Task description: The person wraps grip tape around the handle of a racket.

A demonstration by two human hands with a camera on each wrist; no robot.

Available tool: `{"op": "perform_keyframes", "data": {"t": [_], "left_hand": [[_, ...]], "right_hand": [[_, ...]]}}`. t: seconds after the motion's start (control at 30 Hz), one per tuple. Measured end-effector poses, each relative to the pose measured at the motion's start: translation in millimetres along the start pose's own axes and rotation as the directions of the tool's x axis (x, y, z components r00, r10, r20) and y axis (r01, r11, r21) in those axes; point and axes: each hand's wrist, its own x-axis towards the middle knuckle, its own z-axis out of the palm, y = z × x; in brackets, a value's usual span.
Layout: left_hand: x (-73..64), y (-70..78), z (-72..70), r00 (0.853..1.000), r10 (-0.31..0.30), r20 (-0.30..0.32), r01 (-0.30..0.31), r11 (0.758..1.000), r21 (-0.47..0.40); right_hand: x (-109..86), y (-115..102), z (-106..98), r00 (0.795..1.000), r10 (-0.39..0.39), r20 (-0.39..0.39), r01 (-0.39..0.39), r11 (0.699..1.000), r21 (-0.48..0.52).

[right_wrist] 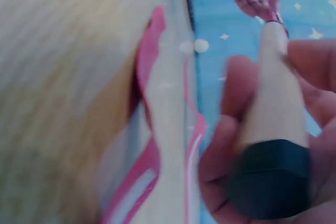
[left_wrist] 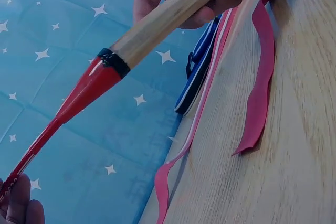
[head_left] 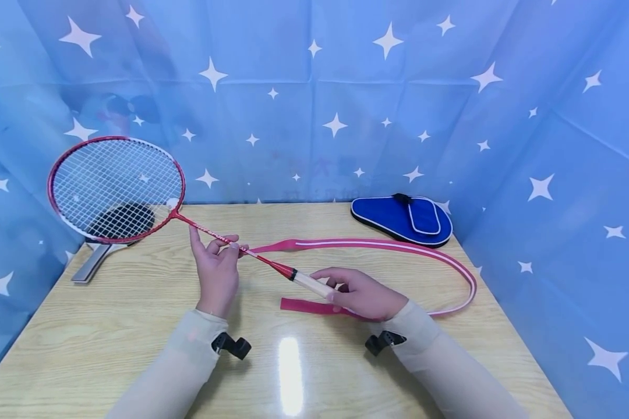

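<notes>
Racket [head_left: 187, 221], raised above the desk [head_left: 152, 331] in both hands: the red and white strung head extends to the far left, and the shaft slopes down toward the right. Below the head in the head view lies a black-faced paddle [head_left: 91, 266] at the desk's left back corner, its face seen through the strings. A white ball [head_left: 172, 203] shows at the throat (whether behind the strings, this angle does not settle).

Left hand [head_left: 218, 276] pinches the shaft between thumb and fingers. Further right, a red cone and a black band [head_left: 293, 274] lead to the handle [head_left: 313, 284], bare and wood-toned, with a dark cap [right_wrist: 270, 179] on its butt. Right hand [head_left: 364, 292] grips this handle near the cap, fingers curled around it.

Pink strip [head_left: 367, 242], white line along it, begins near the left hand, curves right across the desk and loops back beneath the right hand to a free end. Blue case [head_left: 382, 216], white-piped, lies beyond the strip at the right rear, before a star-printed curtain [head_left: 272, 134].
</notes>
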Motion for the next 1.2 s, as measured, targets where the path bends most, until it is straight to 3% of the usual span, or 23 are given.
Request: {"op": "perform_keyframes", "data": {"t": [0.2, 0.4, 0.7, 0.97, 1.2], "left_hand": [[2.1, 2.5, -5.6, 1.000, -0.001, -0.009, 0.002, 0.999, 0.043], [5.2, 6.1, -9.3, 1.000, 0.005, -0.011, -0.005, 0.999, 0.043], [-2.5, -3.4, -7.3, 1.000, 0.004, 0.023, -0.005, 0.997, 0.075], [-20.2, -18.2, 4.8, 0.996, 0.013, 0.091, -0.023, 0.994, 0.104], [-27.4, -26.1, 10.3, 0.995, 0.008, 0.099, -0.018, 0.995, 0.099]], "right_hand": [[11.4, -12.4, 1.6, 0.995, 0.040, 0.090, -0.029, 0.991, -0.128], [22.6, -23.4, 4.7, 0.993, 0.039, 0.110, -0.015, 0.978, -0.209], [30.5, -24.0, 17.4, 0.993, 0.034, 0.117, -0.015, 0.987, -0.160], [31.4, -18.3, 23.4, 0.993, -0.011, 0.119, 0.029, 0.989, -0.145], [36.4, -15.4, 25.7, 0.993, -0.014, 0.120, 0.032, 0.989, -0.146]]}}
